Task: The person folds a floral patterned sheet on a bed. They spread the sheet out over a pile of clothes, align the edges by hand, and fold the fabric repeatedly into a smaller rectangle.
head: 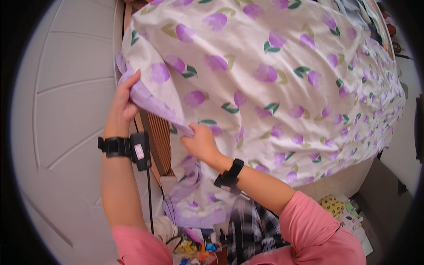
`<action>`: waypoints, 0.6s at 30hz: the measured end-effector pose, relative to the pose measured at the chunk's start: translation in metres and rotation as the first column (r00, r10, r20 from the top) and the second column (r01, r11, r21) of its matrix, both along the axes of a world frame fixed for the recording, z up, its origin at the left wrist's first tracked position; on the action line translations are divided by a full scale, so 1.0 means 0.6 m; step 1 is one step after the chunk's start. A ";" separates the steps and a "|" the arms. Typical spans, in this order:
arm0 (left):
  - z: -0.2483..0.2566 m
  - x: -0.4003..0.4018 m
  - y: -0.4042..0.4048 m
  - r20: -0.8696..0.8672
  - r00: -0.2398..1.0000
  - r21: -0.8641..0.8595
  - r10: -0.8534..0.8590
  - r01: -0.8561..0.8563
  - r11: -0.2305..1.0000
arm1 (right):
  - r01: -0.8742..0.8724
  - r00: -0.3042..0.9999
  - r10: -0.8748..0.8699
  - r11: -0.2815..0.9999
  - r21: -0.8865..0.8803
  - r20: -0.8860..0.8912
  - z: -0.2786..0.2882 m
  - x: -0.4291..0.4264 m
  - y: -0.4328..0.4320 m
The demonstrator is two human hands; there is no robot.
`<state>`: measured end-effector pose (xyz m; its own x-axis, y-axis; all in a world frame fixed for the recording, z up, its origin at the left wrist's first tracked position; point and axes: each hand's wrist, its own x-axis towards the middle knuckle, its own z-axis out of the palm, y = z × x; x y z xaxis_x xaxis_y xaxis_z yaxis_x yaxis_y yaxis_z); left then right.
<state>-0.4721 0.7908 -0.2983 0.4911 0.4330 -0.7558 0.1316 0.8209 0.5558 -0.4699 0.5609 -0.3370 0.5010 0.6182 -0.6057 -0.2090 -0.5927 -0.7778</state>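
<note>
A white bed sheet or cover (245, 86) printed with purple tulips and green leaves spreads over the bed in front of me, wrinkled across its middle. Its lilac striped border (154, 102) is lifted at the left side. My left hand (127, 99) pinches this border near the wall, thumb on top. Farther along the same edge, my right hand (202, 140) grips the border between thumb and fingers. Between my hands the edge hangs raised, and a brown slatted surface (159, 142) shows beneath it. The near corner of the cloth drapes down toward my legs.
A pale panelled wall (73, 109) runs close along the left. Folded clothes (356, 16) lie at the far right. Low in front are small colourful items (198, 250), and a yellow patterned pouch (331, 205) sits at right. A black cable (149, 198) hangs from my left wrist device.
</note>
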 end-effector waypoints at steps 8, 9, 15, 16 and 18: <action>0.103 0.083 -0.090 -0.075 0.997 0.178 -0.008 0.021 0.984 | 0.251 0.968 -0.252 0.964 -0.081 0.000 0.049 -0.018 -0.090; 0.121 0.086 -0.098 -0.067 0.998 0.189 -0.021 0.033 0.981 | 0.266 0.964 -0.266 0.962 -0.069 0.005 0.060 -0.020 -0.100; 0.179 0.099 -0.187 0.067 0.998 0.197 -0.001 -0.012 0.980 | 0.412 0.894 -0.444 0.868 0.277 0.062 0.143 -0.043 -0.228; 0.166 0.099 -0.195 0.112 0.993 0.175 -0.027 0.007 0.985 | 0.415 0.895 -0.445 0.852 0.319 0.022 0.169 -0.040 -0.257; 0.178 0.132 -0.240 0.212 0.973 0.144 -0.095 0.065 0.987 | 0.434 0.876 -0.481 0.820 0.374 0.040 0.226 -0.003 -0.320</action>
